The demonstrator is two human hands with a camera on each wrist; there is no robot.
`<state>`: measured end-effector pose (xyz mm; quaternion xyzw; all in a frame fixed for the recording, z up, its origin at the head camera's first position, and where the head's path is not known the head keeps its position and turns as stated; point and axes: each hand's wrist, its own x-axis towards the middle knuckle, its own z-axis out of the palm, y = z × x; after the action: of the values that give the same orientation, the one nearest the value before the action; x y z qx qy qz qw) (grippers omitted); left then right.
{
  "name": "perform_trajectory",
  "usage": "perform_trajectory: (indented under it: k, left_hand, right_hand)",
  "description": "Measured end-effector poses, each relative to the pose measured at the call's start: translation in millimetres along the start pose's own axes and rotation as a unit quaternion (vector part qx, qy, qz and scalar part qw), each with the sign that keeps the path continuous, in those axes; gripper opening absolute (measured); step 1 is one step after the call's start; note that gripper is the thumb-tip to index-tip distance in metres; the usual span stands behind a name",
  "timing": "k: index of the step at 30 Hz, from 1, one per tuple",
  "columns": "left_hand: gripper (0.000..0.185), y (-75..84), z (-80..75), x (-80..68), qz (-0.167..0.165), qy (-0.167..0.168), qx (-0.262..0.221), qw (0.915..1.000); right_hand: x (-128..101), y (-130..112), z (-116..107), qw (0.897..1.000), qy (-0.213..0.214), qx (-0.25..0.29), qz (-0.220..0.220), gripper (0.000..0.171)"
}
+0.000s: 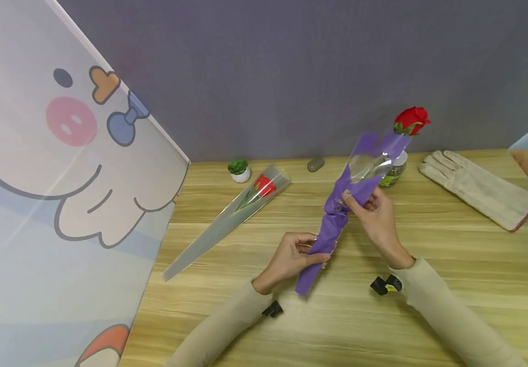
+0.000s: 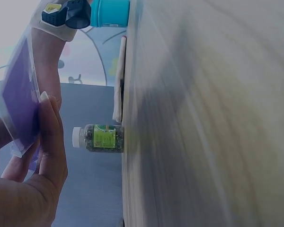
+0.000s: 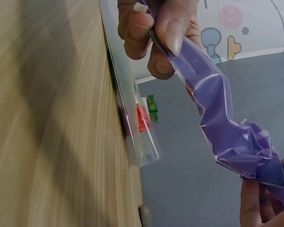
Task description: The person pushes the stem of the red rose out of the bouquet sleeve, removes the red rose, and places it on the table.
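A red rose [image 1: 412, 120] pokes out of the top of a purple and clear wrapper [image 1: 330, 229], held tilted above the table. My left hand [image 1: 297, 255] pinches the wrapper's lower end between thumb and fingers. Higher up, my right hand [image 1: 376, 219] grips it near the crumpled, gathered middle, thumb on the front. In the right wrist view the purple film [image 3: 222, 118] looks creased and twisted between both hands. The rose's stem is mostly hidden inside the wrapper.
On the left lies another red rose [image 1: 264, 186] in a clear sleeve [image 1: 200, 244]. A potted succulent [image 1: 239, 169], a grey stone [image 1: 315, 164] and a green-labelled jar [image 2: 103, 138] stand at the back. To the right are a cloth glove [image 1: 479, 188] and a teal container [image 2: 110, 13].
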<state>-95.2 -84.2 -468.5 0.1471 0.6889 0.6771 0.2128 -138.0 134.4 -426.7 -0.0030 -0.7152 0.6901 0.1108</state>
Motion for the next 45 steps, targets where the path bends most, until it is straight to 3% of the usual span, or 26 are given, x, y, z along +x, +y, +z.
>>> perform_trajectory:
  k: [9,16,25,36,45]
  left_hand:
    - [0.023,-0.3,3.3,4.9,0.006,0.002,-0.012,0.9999]
    - [0.025,-1.5,5.4,4.9,-0.011,0.001,-0.014,0.9998]
    - [0.029,1.3,-0.3,2.7,-0.019,-0.005,0.046,0.9988]
    - [0.031,-0.8,-1.2,-4.7,-0.011,-0.021,0.064,0.9977]
    - [0.031,-4.0,-4.8,-13.5,-0.014,-0.028,0.064,0.9975]
  right_hand:
    - [-5.5,5.4,1.1,1.000,-0.022,-0.014,-0.001,0.030]
    - [-7.2,6.7,-0.4,1.000,-0.024,-0.017,0.006,0.032]
    - [-7.2,6.3,-7.2,1.000,-0.025,-0.016,-0.004,0.029]
    - [-4.6,1.4,-13.9,1.000,0.012,0.014,-0.012,0.019]
    - [0.6,-7.2,-18.5,0.998,0.017,0.052,-0.016,0.023]
